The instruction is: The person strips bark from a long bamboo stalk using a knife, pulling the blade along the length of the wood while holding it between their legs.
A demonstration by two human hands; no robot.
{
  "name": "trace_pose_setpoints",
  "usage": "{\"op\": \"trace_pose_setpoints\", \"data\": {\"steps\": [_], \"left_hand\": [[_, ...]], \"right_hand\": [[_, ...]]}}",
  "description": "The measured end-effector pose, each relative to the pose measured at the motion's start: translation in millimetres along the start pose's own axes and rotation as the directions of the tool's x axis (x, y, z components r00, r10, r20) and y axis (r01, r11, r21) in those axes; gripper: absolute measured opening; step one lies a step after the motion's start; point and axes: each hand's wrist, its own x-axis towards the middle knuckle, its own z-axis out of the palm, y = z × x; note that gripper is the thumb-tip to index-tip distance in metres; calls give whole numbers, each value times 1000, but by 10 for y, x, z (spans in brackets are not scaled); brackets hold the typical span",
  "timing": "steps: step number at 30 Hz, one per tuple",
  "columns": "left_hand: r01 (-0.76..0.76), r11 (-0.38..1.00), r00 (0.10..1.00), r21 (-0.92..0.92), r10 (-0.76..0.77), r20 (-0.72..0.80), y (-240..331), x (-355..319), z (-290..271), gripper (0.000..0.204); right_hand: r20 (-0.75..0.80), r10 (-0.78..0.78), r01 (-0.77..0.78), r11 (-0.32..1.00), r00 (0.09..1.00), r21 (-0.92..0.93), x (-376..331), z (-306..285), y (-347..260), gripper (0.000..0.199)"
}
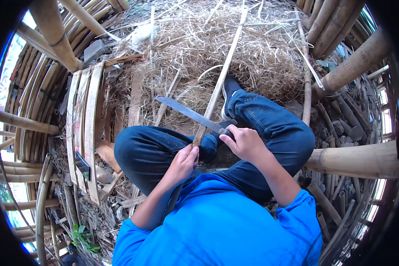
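Nearest me, someone in a bright blue long-bodied shirt (226, 221) sits cross-legged in dark blue jeans (270, 115). The left hand (183, 163) is wrapped round the lower end of a long, narrow, pale bamboo strip (226, 71); the right hand (246, 142) is closed on the handle of a long grey metal knife (186, 110). The blade crosses the strip just beyond the left hand — whether it touches, I can't tell. The strip slants away between the legs and over the ground, where a thick bed of curly straw-coloured shavings (266, 57) spreads. To the left stands a slatted pale wooden frame (91, 128), with a small leafy green plant (81, 237) nearer by. A stout tan bamboo pole (354, 160) comes in on the right, above scattered debris, and close-set bamboo walling (33, 111) rises at the left, daylight showing through.
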Motion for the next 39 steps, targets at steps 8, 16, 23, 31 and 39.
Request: {"op": "trace_pose_setpoints", "data": {"steps": [8,16,23,31,39], "left_hand": [[98,992,995,-81,-96,27,-65,16,-10,27],[124,992,992,-19,-125,-34,-180,95,-122,27],[107,991,994,85,-108,9,34,290,-142,29],[271,963,962,-10,-270,25,-146,460,-219,30],[484,852,873,-199,-459,163,-173,630,-681,27]], "right_hand": [[91,40,-37,999,995,-35,26,97,55,44],[146,37,-32,999,989,-35,165,193,88,45],[95,26,-33,997,995,71,270,123,361,40],[111,53,-71,985,992,159,400,434,644,34],[151,157,-191,950,976,245,697,640,785,34]]}}
